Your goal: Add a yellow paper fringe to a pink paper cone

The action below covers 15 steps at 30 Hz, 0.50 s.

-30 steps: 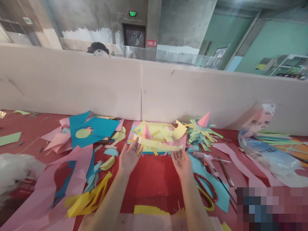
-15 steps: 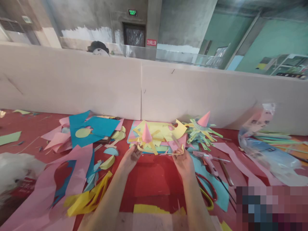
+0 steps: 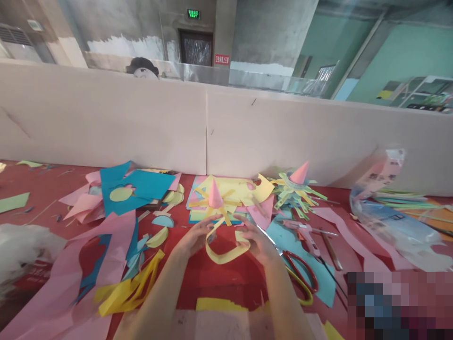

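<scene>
A yellow paper strip (image 3: 223, 255) hangs in a U-shaped loop over the red table (image 3: 219, 278). My left hand (image 3: 193, 240) pinches its left end and my right hand (image 3: 257, 243) pinches its right end. Just behind the hands sits a pink paper cone with yellow strips (image 3: 215, 197) on a stack of coloured sheets. A second pink cone on green and yellow strips (image 3: 297, 182) lies further right.
Red-and-yellow scissors (image 3: 300, 276) and a glue gun (image 3: 306, 232) lie right of my right hand on a blue sheet. Pink, blue and yellow paper scraps (image 3: 116, 245) cover the left. A plastic bag (image 3: 385, 208) is at right. A cardboard wall (image 3: 212, 127) closes the back.
The strip was stretched flat between my spread, open palms; my hands have closed on its ends, come together and pulled nearer to me, so it now sags in a loop.
</scene>
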{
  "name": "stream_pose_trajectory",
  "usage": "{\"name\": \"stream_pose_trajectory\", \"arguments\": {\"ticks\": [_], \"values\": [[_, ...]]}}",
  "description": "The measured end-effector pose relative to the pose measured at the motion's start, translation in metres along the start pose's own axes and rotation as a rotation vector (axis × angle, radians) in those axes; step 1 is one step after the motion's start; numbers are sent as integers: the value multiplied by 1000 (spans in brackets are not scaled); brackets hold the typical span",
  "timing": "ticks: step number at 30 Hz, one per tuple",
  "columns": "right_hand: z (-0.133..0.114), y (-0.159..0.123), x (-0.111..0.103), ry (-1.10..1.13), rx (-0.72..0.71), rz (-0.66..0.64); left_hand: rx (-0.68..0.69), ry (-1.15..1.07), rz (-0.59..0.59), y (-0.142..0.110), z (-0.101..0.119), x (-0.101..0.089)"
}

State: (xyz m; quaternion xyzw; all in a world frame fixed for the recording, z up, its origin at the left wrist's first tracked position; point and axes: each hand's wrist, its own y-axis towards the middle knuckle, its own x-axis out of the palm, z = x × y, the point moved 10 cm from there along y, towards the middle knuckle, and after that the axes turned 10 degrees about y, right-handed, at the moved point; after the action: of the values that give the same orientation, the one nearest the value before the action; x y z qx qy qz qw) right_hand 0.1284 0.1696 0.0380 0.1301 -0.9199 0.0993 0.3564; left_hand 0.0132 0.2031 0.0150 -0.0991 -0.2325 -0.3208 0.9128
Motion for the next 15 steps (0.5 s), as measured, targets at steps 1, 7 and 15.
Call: {"name": "stream_pose_trajectory", "arguments": {"ticks": [1,7,15], "values": [[5,1,2,-24,37,-12,-25,29,-41,-1,-2,6],[22,5,7,-109,132,-66,-180,208,-180,-6,-20,23],[25,5,0,-317,175,34,-215,327,-205,-6,-26,29]]}}
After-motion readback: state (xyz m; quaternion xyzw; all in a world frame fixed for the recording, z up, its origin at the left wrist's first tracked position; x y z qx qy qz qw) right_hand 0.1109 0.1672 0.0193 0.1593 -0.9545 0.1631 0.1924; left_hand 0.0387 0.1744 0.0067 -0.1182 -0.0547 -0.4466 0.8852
